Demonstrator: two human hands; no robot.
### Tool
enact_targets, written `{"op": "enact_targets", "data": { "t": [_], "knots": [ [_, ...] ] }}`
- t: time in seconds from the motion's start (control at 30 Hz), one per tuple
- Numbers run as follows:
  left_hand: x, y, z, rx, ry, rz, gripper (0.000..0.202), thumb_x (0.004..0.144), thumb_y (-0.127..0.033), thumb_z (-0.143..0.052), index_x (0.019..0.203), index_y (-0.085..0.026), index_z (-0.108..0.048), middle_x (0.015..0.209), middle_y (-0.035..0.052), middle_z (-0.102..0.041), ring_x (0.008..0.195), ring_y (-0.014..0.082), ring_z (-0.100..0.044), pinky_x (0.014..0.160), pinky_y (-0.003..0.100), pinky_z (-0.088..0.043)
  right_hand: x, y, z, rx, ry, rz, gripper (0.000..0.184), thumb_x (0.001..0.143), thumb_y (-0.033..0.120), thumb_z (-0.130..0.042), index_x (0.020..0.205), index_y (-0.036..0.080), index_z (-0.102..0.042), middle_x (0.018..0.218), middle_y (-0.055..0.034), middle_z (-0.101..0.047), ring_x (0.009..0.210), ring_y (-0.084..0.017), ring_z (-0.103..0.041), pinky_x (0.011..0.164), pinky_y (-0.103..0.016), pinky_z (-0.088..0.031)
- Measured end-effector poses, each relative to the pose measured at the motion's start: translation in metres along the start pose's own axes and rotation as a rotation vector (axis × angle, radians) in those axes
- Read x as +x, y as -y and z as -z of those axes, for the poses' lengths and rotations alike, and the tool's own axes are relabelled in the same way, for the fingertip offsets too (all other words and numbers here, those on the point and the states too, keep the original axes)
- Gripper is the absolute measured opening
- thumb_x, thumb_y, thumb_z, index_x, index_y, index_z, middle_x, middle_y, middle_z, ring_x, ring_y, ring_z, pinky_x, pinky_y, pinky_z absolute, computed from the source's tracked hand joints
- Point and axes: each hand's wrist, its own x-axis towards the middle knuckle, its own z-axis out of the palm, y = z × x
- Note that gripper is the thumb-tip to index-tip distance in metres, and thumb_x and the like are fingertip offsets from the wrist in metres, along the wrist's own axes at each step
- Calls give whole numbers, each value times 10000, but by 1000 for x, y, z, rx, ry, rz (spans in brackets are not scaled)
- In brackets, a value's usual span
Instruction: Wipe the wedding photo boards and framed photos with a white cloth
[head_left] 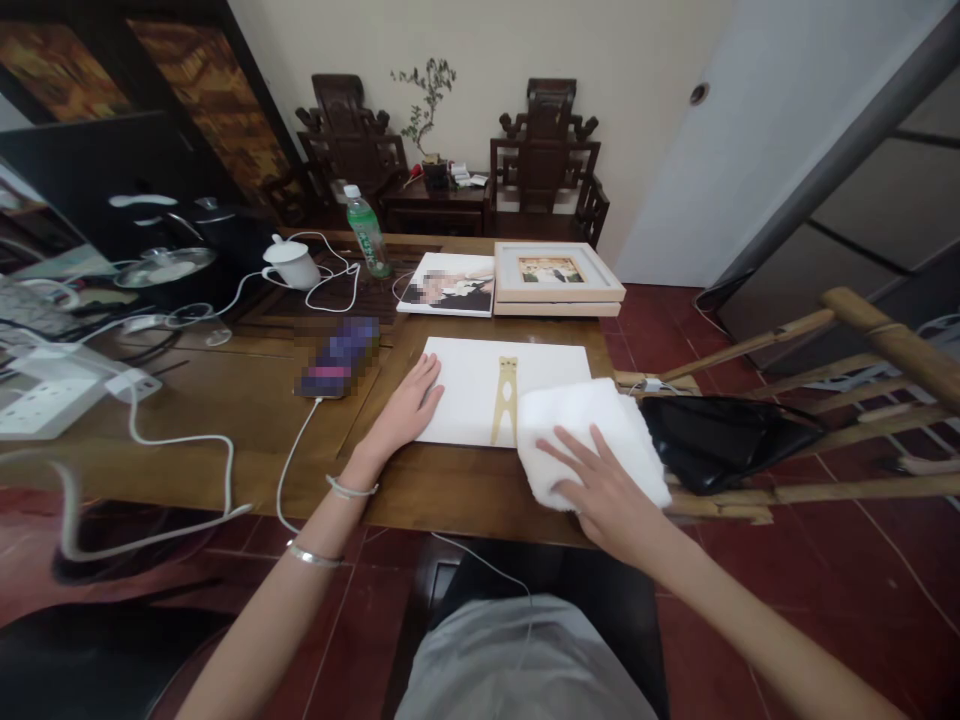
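A flat white panel (pixel 465 400), like an album cover or a board, lies on the wooden table in front of me. Down its middle runs a gold-coloured figure (pixel 506 385) with a pale oval in it. My left hand (pixel 416 400) rests on the panel's left edge, fingers stretched out and nothing in them. A folded, fluffy white towel (pixel 592 425) covers the panel's lower right corner and hangs past it. My right hand (pixel 589 475) lies on top of the towel with its fingers spread, pressing on it. The panel under the towel is hidden.
Beyond the panel are a photo print (pixel 450 285) and a framed picture (pixel 559 275). A phone (pixel 337 357) on a cable, a green bottle (pixel 367 232), a lidded cup (pixel 292 263) and a power strip (pixel 67 390) stand left. A black bag (pixel 727 435) lies on the bamboo chair (pixel 795 335).
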Motion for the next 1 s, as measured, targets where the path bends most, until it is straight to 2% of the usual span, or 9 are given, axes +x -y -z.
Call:
{"op": "enact_targets", "data": {
  "t": [0.1,0.2,0.5,0.63,0.77,1.0],
  "knots": [
    [-1,0,1,6,23,0,548,960,-386,-347,1422,-100,-421,1533,140,-336,1449,253,-237,1180,452,-209,-5,9,5,17,37,-11,477,619,-69,-454,956,198,-661,1477,-106,-441,1407,-348,-289,1086,-692,-253],
    [-1,0,2,4,32,2,557,960,-406,-351,1426,-108,-418,1537,136,-328,1451,251,-229,1181,451,-204,8,-2,5,33,43,-28,497,637,-71,-430,989,193,-660,1463,-105,-461,1399,-340,-311,1079,-692,-262],
    [-1,0,4,-23,29,1,559,958,-423,-371,1406,-97,-446,1527,150,-344,1450,246,-233,1183,419,-198,96,-91,-5,12,26,-204,531,722,-18,-414,1202,131,-587,1393,-192,-518,1392,-299,-338,1112,-621,-233],
    [-1,-1,3,-35,18,11,554,958,-417,-375,1398,-91,-456,1517,152,-363,1448,240,-241,1182,415,-204,115,-112,-7,-14,18,-222,547,745,-28,-386,1250,96,-555,1372,-221,-527,1398,-314,-322,1096,-628,-247],
    [0,-1,2,-41,0,17,546,956,-414,-377,1390,-95,-470,1512,151,-373,1442,243,-258,1179,418,-216,103,-99,-9,-35,22,-182,520,734,-36,-394,1198,102,-585,1420,-205,-483,1400,-337,-310,1090,-652,-250],
    [1,-1,0,-37,-9,12,557,950,-412,-386,1368,-57,-485,1496,180,-387,1435,261,-271,1177,426,-226,29,-22,-5,-25,32,-62,493,669,-80,-411,1029,151,-656,1480,-135,-432,1415,-370,-255,1086,-706,-226]
  ]
}}
